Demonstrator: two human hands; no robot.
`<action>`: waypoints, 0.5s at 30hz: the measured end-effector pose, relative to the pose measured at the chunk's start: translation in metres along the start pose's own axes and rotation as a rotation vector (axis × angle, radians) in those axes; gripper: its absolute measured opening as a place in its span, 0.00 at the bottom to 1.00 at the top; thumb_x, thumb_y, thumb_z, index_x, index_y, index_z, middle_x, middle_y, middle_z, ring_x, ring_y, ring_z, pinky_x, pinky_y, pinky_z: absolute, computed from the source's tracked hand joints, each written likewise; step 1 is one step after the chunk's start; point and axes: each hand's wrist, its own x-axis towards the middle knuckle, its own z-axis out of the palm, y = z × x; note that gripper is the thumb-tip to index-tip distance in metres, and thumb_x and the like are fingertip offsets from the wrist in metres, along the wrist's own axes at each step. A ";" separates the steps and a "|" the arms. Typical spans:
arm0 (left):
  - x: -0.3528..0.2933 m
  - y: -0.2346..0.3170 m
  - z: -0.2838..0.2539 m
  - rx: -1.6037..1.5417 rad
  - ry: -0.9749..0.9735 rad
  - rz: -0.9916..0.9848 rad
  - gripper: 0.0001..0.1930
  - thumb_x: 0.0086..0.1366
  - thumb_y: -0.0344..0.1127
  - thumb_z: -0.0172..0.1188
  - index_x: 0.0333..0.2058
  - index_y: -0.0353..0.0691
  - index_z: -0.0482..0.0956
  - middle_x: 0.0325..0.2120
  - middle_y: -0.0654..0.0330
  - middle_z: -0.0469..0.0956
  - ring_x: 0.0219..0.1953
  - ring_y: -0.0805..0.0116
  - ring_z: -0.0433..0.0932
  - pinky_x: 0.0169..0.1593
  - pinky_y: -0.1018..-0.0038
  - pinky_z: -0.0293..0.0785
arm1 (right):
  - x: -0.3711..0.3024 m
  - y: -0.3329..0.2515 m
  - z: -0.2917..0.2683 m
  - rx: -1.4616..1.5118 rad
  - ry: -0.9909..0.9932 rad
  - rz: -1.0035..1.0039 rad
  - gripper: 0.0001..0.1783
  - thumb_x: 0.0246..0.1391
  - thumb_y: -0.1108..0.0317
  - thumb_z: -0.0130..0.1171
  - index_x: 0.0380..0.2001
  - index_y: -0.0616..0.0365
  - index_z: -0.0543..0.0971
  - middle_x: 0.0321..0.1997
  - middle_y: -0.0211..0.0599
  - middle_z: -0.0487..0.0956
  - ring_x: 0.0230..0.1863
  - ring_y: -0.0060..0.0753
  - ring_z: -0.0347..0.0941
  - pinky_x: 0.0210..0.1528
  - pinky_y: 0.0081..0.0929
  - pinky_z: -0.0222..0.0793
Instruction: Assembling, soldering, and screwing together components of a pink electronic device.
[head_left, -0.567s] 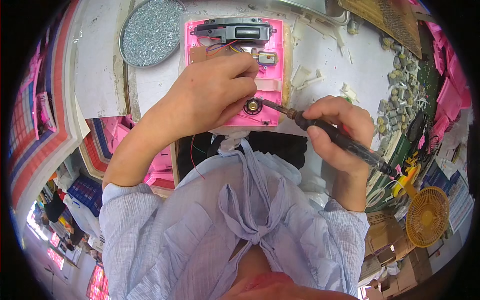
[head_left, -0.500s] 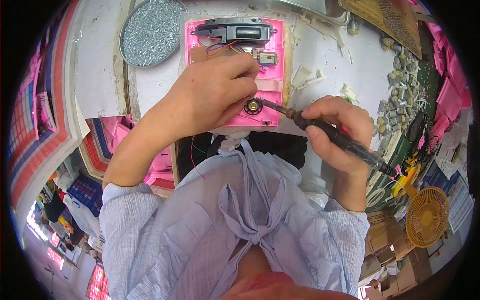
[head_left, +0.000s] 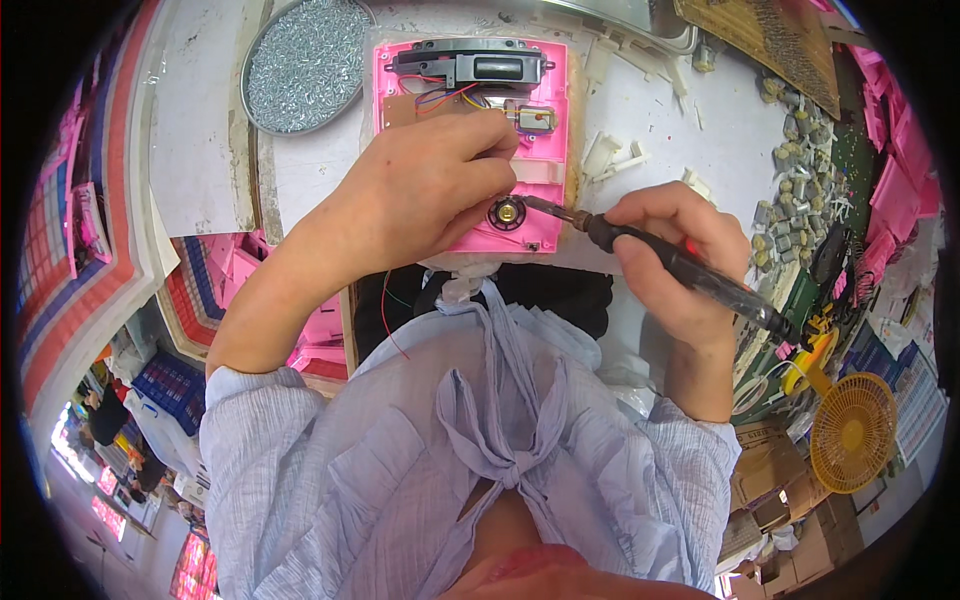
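Note:
My right hand is closed round the dark handle of a soldering iron, its tip slanting left to the upper edge of a small round speaker. The speaker sits in the near part of a pink plastic housing. My left hand lies across the housing's left side, fingers bent and pinched beside the speaker; whatever they grip is hidden. Farther up in the housing are a black module, a small motor and a brown board with thin coloured wires, partly covered by my left hand.
A round tray of small metal screws stands at the far left. Several small motors lie heaped at the right, with white plastic pieces nearer the housing. A yellow fan is at the lower right; loose red wire hangs below my left wrist.
My right hand and the soldering iron's handle have shifted very slightly, while the tip stays at the speaker's edge. My left hand stays nearly still.

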 end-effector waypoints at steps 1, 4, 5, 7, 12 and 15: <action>0.000 0.000 0.000 -0.001 -0.005 -0.004 0.11 0.50 0.25 0.69 0.32 0.39 0.77 0.36 0.59 0.75 0.37 0.56 0.78 0.36 0.66 0.76 | -0.001 -0.001 -0.002 0.008 0.021 -0.003 0.11 0.50 0.77 0.65 0.39 0.64 0.80 0.24 0.32 0.81 0.24 0.12 0.73 0.28 0.15 0.65; -0.003 -0.001 -0.001 -0.006 -0.009 -0.008 0.11 0.50 0.25 0.69 0.32 0.39 0.77 0.36 0.59 0.75 0.37 0.56 0.78 0.36 0.66 0.76 | -0.011 -0.004 -0.009 0.036 0.111 -0.026 0.12 0.50 0.76 0.66 0.39 0.66 0.80 0.28 0.33 0.83 0.27 0.16 0.75 0.32 0.15 0.68; -0.003 -0.002 -0.001 -0.008 -0.002 -0.005 0.11 0.50 0.25 0.69 0.32 0.39 0.77 0.36 0.59 0.75 0.37 0.56 0.78 0.36 0.65 0.76 | -0.017 -0.002 -0.015 0.046 0.158 -0.043 0.12 0.50 0.76 0.66 0.39 0.67 0.80 0.30 0.34 0.83 0.29 0.17 0.76 0.34 0.15 0.68; -0.003 -0.003 -0.001 -0.015 -0.002 0.003 0.11 0.50 0.25 0.69 0.32 0.39 0.77 0.36 0.58 0.75 0.37 0.56 0.78 0.36 0.65 0.76 | -0.031 -0.007 -0.017 0.127 0.323 -0.024 0.13 0.51 0.75 0.66 0.40 0.68 0.80 0.34 0.37 0.83 0.34 0.22 0.77 0.38 0.17 0.71; 0.002 -0.001 -0.005 -0.022 -0.051 0.020 0.08 0.53 0.26 0.66 0.32 0.36 0.77 0.37 0.56 0.76 0.39 0.53 0.78 0.39 0.61 0.76 | -0.093 0.032 -0.084 0.238 0.665 -0.068 0.16 0.55 0.71 0.63 0.45 0.67 0.75 0.23 0.27 0.72 0.21 0.14 0.60 0.24 0.16 0.54; 0.003 0.003 -0.002 0.023 -0.011 0.024 0.08 0.53 0.24 0.65 0.33 0.35 0.77 0.37 0.53 0.76 0.38 0.52 0.78 0.39 0.63 0.76 | -0.129 0.042 -0.134 0.256 0.994 -0.188 0.09 0.57 0.74 0.59 0.41 0.63 0.76 0.20 0.26 0.66 0.19 0.16 0.58 0.28 0.20 0.65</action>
